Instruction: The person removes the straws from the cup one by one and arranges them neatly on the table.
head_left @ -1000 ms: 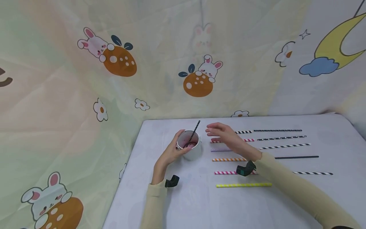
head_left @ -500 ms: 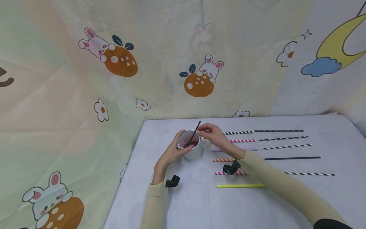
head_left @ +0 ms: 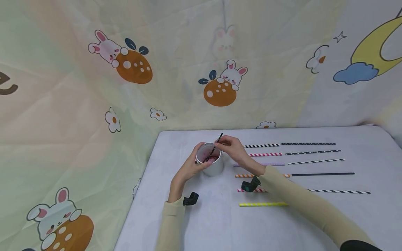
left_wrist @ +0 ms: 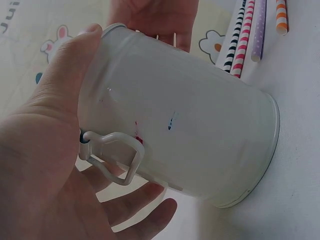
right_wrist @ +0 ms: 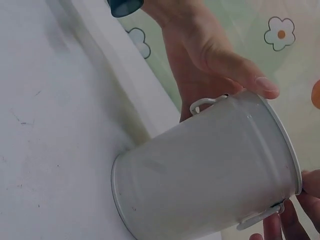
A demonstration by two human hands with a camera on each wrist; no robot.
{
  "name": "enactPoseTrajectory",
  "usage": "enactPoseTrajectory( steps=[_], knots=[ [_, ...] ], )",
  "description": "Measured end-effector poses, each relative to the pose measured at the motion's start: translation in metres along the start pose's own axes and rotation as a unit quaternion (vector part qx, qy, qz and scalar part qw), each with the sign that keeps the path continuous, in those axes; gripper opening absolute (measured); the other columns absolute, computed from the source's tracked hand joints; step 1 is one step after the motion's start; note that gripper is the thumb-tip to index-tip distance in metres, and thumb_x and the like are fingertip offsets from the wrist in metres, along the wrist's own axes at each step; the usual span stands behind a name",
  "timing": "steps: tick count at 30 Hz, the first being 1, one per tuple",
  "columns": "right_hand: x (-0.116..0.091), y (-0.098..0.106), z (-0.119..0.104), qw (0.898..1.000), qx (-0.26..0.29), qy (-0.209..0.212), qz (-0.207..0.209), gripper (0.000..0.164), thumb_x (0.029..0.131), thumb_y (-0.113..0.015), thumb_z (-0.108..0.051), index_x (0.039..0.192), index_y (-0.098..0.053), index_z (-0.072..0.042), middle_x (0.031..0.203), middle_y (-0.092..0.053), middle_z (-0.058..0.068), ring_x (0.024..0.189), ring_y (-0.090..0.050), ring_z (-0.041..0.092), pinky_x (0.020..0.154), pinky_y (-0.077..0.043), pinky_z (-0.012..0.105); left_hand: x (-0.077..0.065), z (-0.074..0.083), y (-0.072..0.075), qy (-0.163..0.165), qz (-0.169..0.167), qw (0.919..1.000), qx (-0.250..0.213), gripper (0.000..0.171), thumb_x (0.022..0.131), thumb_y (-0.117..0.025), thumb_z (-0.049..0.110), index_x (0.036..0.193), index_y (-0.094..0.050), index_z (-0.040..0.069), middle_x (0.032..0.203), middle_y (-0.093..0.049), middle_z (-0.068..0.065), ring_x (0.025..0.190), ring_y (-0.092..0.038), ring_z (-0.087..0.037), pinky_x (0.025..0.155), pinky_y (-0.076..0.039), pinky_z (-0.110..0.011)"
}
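A white metal bucket (head_left: 214, 170) with small side handles stands on the table, tinted reddish inside. My left hand (head_left: 187, 168) grips its left side, thumb at the rim; the left wrist view shows the thumb and fingers around the bucket wall (left_wrist: 190, 115). A black straw with white dots (head_left: 212, 152) leans inside, its upper end above the rim. At the bucket's right edge, my right hand (head_left: 235, 150) pinches the straw near its top. In the right wrist view the bucket (right_wrist: 205, 165) hides the straw, and only some right fingertips (right_wrist: 295, 220) show.
Several patterned straws lie in two columns to the right, among them a purple one (head_left: 273, 164), a plain black one (head_left: 323, 174) and a yellow one (head_left: 263, 204). My right forearm crosses above some. Behind the table (head_left: 220, 223) hangs a cloth (head_left: 176, 69) printed with rabbits.
My right hand has moved left from above the straws to the bucket, and its spread fingers have closed on the dotted straw. The left hand stays on the bucket.
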State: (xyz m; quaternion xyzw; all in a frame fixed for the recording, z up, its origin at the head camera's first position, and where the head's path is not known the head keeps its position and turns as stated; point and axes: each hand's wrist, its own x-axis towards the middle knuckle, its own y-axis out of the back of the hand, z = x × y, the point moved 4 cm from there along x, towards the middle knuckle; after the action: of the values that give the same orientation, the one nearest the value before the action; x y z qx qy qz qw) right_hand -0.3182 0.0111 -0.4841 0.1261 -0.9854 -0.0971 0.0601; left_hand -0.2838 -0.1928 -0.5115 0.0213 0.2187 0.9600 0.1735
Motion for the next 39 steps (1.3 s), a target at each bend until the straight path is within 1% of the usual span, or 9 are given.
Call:
enactPoseTrajectory(
  steps=[9, 14, 19, 22, 25, 28, 32, 35, 39],
  knots=[
    [-0.002, 0.001, -0.001, 1.0, 0.003, 0.001, 0.02, 0.027, 0.095, -0.07, -0.029, 0.11, -0.073, -0.007, 0.112, -0.071, 0.013, 0.099, -0.063, 0.02, 0.087, -0.051, 0.031, 0.0, 0.001, -0.001, -0.008, 0.007, 0.9999, 0.003, 0.085, 0.087, -0.078, 0.038, 0.154, -0.026, 0.043, 0.149, -0.045, -0.005, 0.136, -0.045, -0.027, 0.109, -0.039, -0.054],
    [-0.003, 0.009, -0.01, 0.999, 0.026, -0.01, 0.031, 0.027, 0.095, -0.071, -0.03, 0.109, -0.073, -0.007, 0.11, -0.071, 0.012, 0.097, -0.061, 0.019, 0.086, -0.051, 0.033, 0.0, 0.002, -0.001, -0.011, 0.007, 0.9999, 0.002, 0.085, 0.087, -0.078, 0.038, 0.154, -0.026, 0.042, 0.149, -0.045, -0.005, 0.137, -0.044, -0.027, 0.11, -0.038, -0.055],
    [-0.004, 0.02, -0.018, 0.997, 0.059, -0.037, 0.036, 0.036, 0.094, -0.07, -0.037, 0.116, -0.07, -0.009, 0.118, -0.069, 0.01, 0.11, -0.063, 0.025, 0.094, -0.054, 0.04, 0.0, 0.003, -0.001, -0.012, 0.01, 0.9999, 0.002, 0.085, 0.087, -0.078, 0.039, 0.155, -0.026, 0.04, 0.149, -0.046, -0.005, 0.137, -0.044, -0.028, 0.111, -0.036, -0.056],
    [-0.006, 0.028, -0.022, 0.994, 0.088, -0.048, 0.033, 0.042, 0.095, -0.069, -0.04, 0.121, -0.067, -0.008, 0.124, -0.066, 0.011, 0.12, -0.061, 0.03, 0.101, -0.052, 0.046, 0.0, 0.002, -0.001, -0.011, 0.012, 0.9999, 0.003, 0.085, 0.087, -0.078, 0.037, 0.154, -0.026, 0.041, 0.148, -0.046, -0.004, 0.138, -0.043, -0.027, 0.112, -0.035, -0.055],
    [-0.008, 0.037, -0.027, 0.99, 0.124, -0.059, 0.032, 0.047, 0.095, -0.068, -0.042, 0.124, -0.063, -0.005, 0.126, -0.062, 0.012, 0.124, -0.06, 0.029, 0.106, -0.048, 0.048, 0.0, 0.001, -0.001, -0.013, 0.013, 0.9998, 0.005, 0.084, 0.087, -0.078, 0.036, 0.154, -0.027, 0.04, 0.149, -0.046, -0.004, 0.139, -0.043, -0.026, 0.114, -0.034, -0.055],
    [-0.013, 0.048, -0.032, 0.981, 0.176, -0.073, 0.037, 0.048, 0.095, -0.069, -0.04, 0.126, -0.06, -0.005, 0.125, -0.061, 0.01, 0.122, -0.059, 0.023, 0.111, -0.043, 0.048, 0.0, 0.001, -0.002, -0.014, 0.015, 0.9998, 0.007, 0.084, 0.087, -0.078, 0.036, 0.154, -0.027, 0.04, 0.149, -0.046, -0.004, 0.139, -0.043, -0.026, 0.114, -0.033, -0.056],
    [-0.021, 0.067, -0.035, 0.961, 0.254, -0.097, 0.041, 0.041, 0.095, -0.069, -0.037, 0.125, -0.059, -0.012, 0.117, -0.063, 0.0, 0.116, -0.06, 0.015, 0.116, -0.038, 0.046, -0.001, 0.001, -0.002, -0.011, 0.015, 0.9998, 0.007, 0.085, 0.086, -0.079, 0.037, 0.154, -0.028, 0.041, 0.15, -0.046, -0.004, 0.139, -0.042, -0.027, 0.113, -0.033, -0.056],
    [-0.029, 0.083, -0.036, 0.942, 0.314, -0.107, 0.044, 0.031, 0.095, -0.069, -0.032, 0.119, -0.06, -0.015, 0.112, -0.064, -0.006, 0.114, -0.061, 0.013, 0.109, -0.045, 0.037, -0.001, 0.001, -0.002, -0.009, 0.015, 0.9998, 0.008, 0.084, 0.086, -0.079, 0.037, 0.153, -0.028, 0.043, 0.149, -0.046, -0.004, 0.138, -0.043, -0.028, 0.112, -0.035, -0.056],
    [-0.043, 0.105, -0.034, 0.918, 0.378, -0.106, 0.05, 0.021, 0.097, -0.068, -0.023, 0.116, -0.061, -0.016, 0.112, -0.064, -0.006, 0.113, -0.061, 0.015, 0.095, -0.052, 0.029, 0.0, 0.001, -0.001, -0.011, 0.016, 0.9997, 0.013, 0.084, 0.087, -0.079, 0.035, 0.154, -0.027, 0.042, 0.149, -0.046, -0.007, 0.137, -0.043, -0.029, 0.111, -0.036, -0.055]
  ],
)
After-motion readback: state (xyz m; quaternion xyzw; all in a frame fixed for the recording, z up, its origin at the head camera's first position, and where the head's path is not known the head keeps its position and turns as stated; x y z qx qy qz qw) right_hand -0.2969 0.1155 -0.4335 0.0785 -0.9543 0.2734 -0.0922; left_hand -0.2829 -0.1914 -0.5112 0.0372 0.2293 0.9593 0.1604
